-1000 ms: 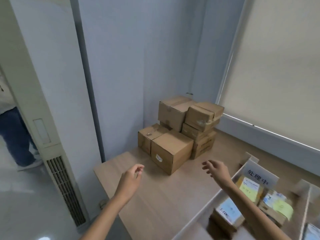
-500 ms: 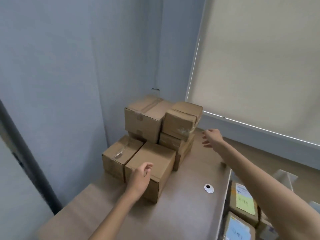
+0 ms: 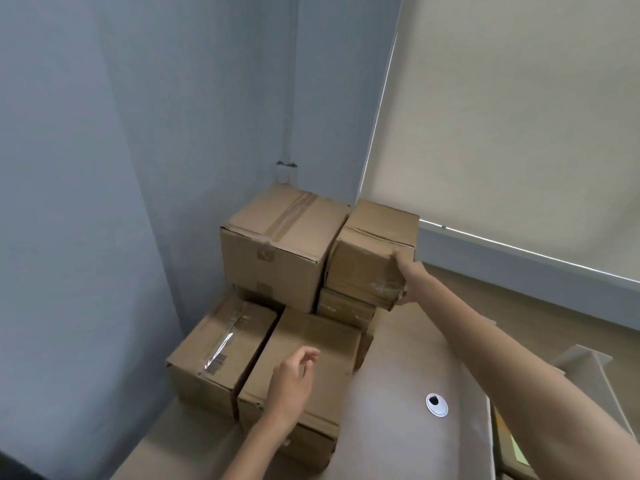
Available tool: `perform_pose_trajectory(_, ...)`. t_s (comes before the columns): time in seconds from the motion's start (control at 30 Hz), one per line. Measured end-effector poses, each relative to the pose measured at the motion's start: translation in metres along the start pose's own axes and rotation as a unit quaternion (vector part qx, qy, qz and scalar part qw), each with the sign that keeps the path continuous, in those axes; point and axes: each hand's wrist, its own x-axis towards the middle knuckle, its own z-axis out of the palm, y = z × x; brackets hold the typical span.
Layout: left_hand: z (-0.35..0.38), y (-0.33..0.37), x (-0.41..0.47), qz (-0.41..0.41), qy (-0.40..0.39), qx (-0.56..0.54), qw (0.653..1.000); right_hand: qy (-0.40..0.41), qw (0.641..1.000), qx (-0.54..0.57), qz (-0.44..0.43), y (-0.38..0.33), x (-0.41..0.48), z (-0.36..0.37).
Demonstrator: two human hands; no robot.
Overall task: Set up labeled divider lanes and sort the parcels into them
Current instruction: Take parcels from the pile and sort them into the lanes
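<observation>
Cardboard parcels make up the remaining work: we count at least five stacked in the corner of the tabletop, against the blue wall and the roller blind. Two low parcels sit at the front, the front-left parcel and the front-right parcel. Behind them stand the large taped parcel and the upper right parcel, which rests on a flatter parcel. At the lower right edge of the view, white divider boards stand in place, with one labelled item partly visible between them. We cannot read any lane label from here. We judge the lane set-up to be largely done and the sorting to be partly done, with this whole stack left to move. The right grip is closed on the near right edge of the upper right parcel, the fingers curled round its corner from top to bottom. That parcel sits on the stack, not lifted. The left grip holds nothing. Its fingers are loosely curled, and it hovers above the top face of the front-right parcel, well short of the upper right parcel. We expect it to be needed on that parcel's left face, which touches the large taped parcel. A cable grommet lies in the tabletop between stack and dividers.
</observation>
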Motion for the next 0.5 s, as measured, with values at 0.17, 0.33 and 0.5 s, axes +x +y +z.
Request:
perform_pose_trajectory(0.17, 0.0, -0.008, 0.002, -0.008, -0.003, -0.015, 1.0, 0.003, 0.999, 0.031, 0.007, 0.004, -0.001, -0.006)
perform_pose_trajectory(0.33, -0.009, 0.005, -0.005, 0.005, 0.001, -0.045, 0.999, 0.009, 0.998, 0.035, -0.043, 0.025, -0.031, -0.04)
perform_pose_trajectory(0.5, -0.027, 0.045, -0.026, 0.039, 0.013, -0.101, 0.994, -0.032, 0.988, 0.053, -0.143, 0.071, -0.099, -0.099)
